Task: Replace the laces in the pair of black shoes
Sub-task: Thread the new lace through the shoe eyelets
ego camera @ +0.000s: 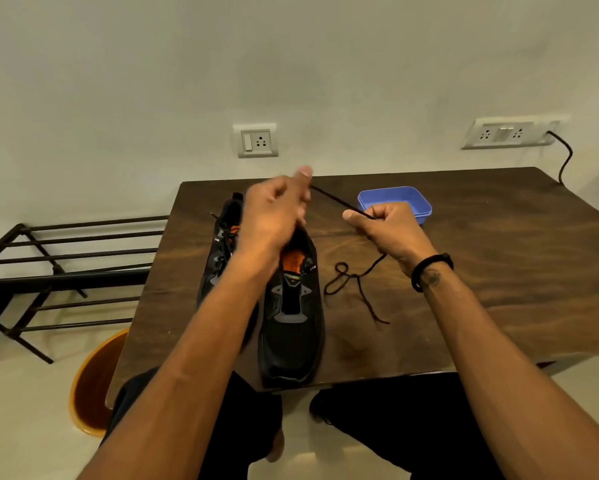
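Nearest to the person, at the front edge of the counter [499,271], stands the unlaced black shoe [293,323]; its eyelets are empty and the orange lining shows inside. Just to its right the loose end of the black lace [357,285] lies in a small loop on the wood.

A little further, the right hand [384,230] has its fingers curled tight around this lace, and the thumb presses it. The left hand [277,216] is above the heel of the shoe, blurred; its fingers seem to pinch the other part of the lace, which runs taut between the 2 hands. Behind the left arm stands the second shoe [222,251], with a lace in it.

I think the lace is being pulled straight before threading. It is better to find its middle first and make the 2 ends equal, then begin at the lowest eyelets near the toe.

Further back sits a blue plastic tray [395,199].
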Demonstrator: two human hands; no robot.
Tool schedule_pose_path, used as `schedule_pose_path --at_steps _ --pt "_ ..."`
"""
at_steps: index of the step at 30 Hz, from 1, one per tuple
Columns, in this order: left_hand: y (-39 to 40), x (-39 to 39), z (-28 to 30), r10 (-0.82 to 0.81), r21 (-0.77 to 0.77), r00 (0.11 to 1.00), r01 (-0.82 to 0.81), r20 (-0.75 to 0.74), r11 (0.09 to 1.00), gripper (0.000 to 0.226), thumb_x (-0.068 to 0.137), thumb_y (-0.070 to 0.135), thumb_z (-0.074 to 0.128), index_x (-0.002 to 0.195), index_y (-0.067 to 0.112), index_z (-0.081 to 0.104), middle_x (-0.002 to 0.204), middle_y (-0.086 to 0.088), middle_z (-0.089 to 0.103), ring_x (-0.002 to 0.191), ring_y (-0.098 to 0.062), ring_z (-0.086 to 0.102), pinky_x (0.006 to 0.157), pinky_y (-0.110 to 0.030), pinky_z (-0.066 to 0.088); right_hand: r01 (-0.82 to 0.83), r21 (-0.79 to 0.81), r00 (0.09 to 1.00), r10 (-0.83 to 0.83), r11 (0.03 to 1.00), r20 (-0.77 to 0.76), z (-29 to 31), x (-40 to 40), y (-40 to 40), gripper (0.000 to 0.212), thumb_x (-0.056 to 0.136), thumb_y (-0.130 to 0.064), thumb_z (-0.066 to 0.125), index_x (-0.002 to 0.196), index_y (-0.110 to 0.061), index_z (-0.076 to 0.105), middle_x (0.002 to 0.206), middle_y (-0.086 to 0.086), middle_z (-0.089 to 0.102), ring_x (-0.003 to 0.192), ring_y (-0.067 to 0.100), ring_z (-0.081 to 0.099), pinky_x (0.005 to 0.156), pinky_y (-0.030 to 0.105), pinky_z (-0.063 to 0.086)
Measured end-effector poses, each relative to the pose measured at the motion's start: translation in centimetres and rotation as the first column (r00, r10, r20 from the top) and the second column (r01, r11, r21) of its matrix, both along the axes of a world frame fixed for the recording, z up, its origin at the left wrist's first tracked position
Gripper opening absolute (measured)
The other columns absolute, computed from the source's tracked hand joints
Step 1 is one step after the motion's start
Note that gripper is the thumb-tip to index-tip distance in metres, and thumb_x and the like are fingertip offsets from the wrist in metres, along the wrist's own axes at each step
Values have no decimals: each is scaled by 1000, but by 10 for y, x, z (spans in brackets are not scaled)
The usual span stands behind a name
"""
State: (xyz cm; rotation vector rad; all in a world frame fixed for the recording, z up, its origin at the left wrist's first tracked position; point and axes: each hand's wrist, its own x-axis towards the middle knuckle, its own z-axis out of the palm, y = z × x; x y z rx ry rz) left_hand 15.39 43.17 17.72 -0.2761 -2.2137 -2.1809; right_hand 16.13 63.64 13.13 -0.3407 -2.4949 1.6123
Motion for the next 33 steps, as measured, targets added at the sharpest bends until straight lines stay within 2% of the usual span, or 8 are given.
schedule_pose_path --at_steps 4,7,11,15,19,26,29,33 --pt "-29 -16 10 406 424 910 -403 87 811 36 106 42 53 84 15 63 60 6 58 51 -7 52 59 -27 51 110 200 988 -130 974 88 -34 -7 33 53 90 -40 78 56 -18 44 55 1 45 49 12 37 57 28 35" --pt "-44 -23 -3 580 46 811 -578 -78 814 37 104 48 53 109 15 70 88 4 76 72 -6 70 77 -34 61 121 353 971 -185 928 152 -53 -7 46 55 86 -42 81 54 -16 46 54 4 46 54 18 42 58 34 38" --pt "-25 -17 -13 195 -555 930 -344 -311 757 64 96 52 64 150 21 48 144 1 60 119 -15 63 112 -39 47 -70 338 990 23 939 139 -41 -9 22 45 86 -43 81 59 -14 61 52 -6 55 51 7 47 54 23 43" --pt "13 -7 -31 -270 -801 963 155 -8 578 52 97 53 63 139 22 61 126 0 70 120 -19 64 95 -28 50 -238 188 971 241 953 6 -17 -7 -4 31 87 -22 80 73 0 65 56 -7 55 52 1 44 56 20 40" --pt "22 -7 -32 -248 -584 960 278 133 763 24 104 33 59 99 18 77 77 3 78 65 -6 70 61 -17 49 -158 51 987 159 986 -7 -18 -1 16 29 86 -20 82 75 1 64 50 -11 48 49 4 38 51 19 34" --pt "-12 -9 7 77 250 993 -96 85 964 17 98 24 68 104 11 78 70 1 69 64 -10 59 64 -21 53 184 211 972 -210 960 108 -61 -5 58 45 84 -24 83 55 -17 49 50 -7 48 51 10 43 59 30 40" --pt "-42 -16 7 403 231 910 -373 -99 899 15 100 27 67 104 18 77 69 3 70 66 -14 60 68 -30 56 292 365 904 -380 884 198 -73 -6 68 38 85 -26 79 58 -14 55 60 2 59 62 21 56 59 32 44" --pt "-45 -13 -4 231 -160 948 -268 -218 950 21 100 37 64 107 21 76 76 5 75 66 -4 67 71 -25 59 388 534 831 -535 752 151 -68 -5 63 12 83 -15 71 93 -13 64 97 14 68 87 34 59 73 38 49"
